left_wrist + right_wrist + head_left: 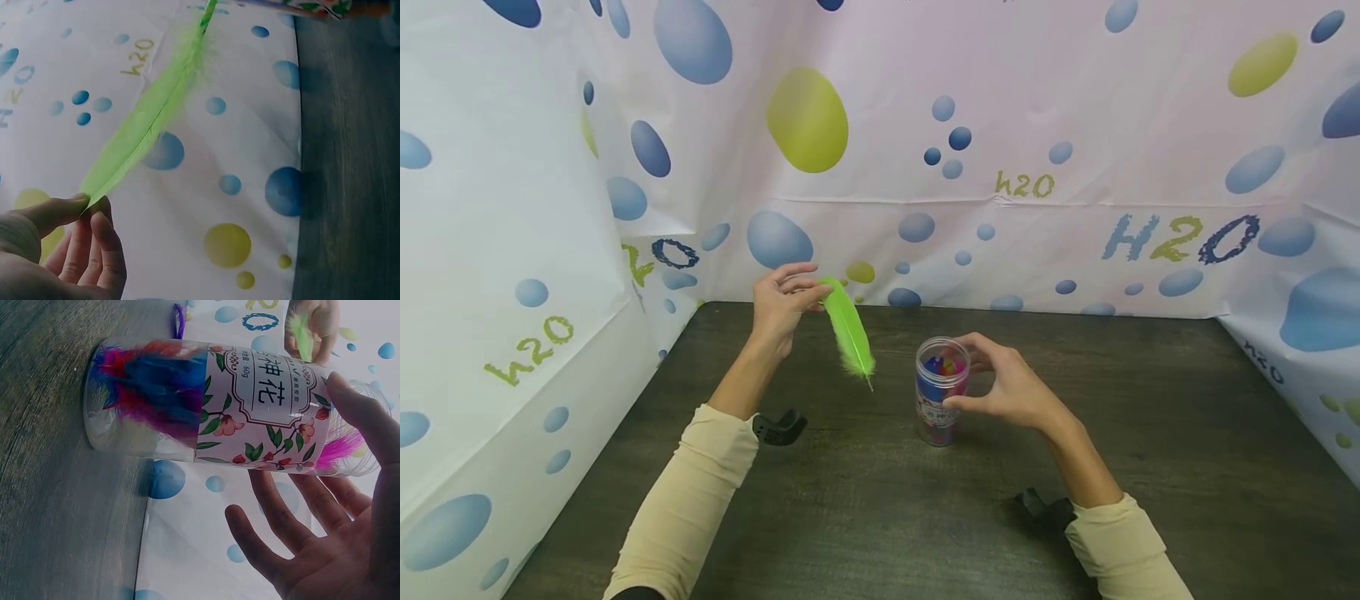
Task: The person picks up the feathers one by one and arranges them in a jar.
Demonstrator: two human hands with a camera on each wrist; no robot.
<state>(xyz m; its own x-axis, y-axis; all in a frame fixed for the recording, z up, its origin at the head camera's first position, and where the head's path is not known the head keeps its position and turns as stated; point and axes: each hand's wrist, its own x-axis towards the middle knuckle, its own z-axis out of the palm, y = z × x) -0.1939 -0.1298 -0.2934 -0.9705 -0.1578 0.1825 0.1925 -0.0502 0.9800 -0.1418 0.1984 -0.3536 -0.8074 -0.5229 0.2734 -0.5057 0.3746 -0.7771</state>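
Observation:
A bright green feather (851, 332) hangs from my left hand (777, 304), its bare quill end pointing down. In the left wrist view, the thumb and forefinger pinch the feather (140, 128) by its broad tip. My right hand (1011, 383) grips a clear jar (937, 421) near its top, thumb on one side and fingers on the other. The jar stands upright on the table, its mouth uncovered. Blue, red and pink feathers (153, 387) fill its lower part, and a magenta feather (340, 450) shows near the mouth. A flowered paper label (262, 406) wraps its middle.
The dark wood-grain table (865, 517) is bordered at the back and sides by a white sheet (880, 108) with blue and green spots. A black wrist mount (780, 427) juts out by the left sleeve, another black mount (1045, 508) by the right.

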